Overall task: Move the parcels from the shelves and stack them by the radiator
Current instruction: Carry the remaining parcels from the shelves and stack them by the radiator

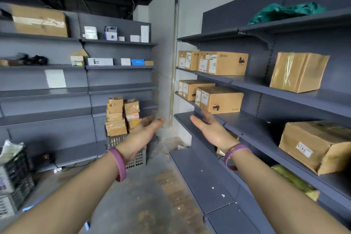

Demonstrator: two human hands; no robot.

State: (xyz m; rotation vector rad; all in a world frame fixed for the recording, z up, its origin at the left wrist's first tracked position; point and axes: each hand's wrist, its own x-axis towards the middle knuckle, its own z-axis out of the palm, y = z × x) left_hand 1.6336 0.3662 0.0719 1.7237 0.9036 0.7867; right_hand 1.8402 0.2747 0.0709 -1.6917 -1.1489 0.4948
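Observation:
Both arms reach forward, palms facing each other, each wrist with a purple band. My left hand (141, 135) is open and holds nothing. My right hand (211, 129) is open too, its fingertips just below a brown labelled parcel (220, 99) on the right shelving (284, 89). A second parcel (190, 89) sits behind it. One shelf higher stand two more labelled parcels (223, 63), (188, 60) and a taped brown parcel (298, 72). A large paper-wrapped parcel (315, 146) lies on the lower shelf. No radiator is in view.
Several taped parcels (121, 116) are piled on a grey plastic crate (131, 150) in the far corner. The left shelving (117, 89) carries a big carton (39, 21) and small white and blue boxes. Dark crates (13, 176) stand at left. A green bag (284, 12) lies on top right.

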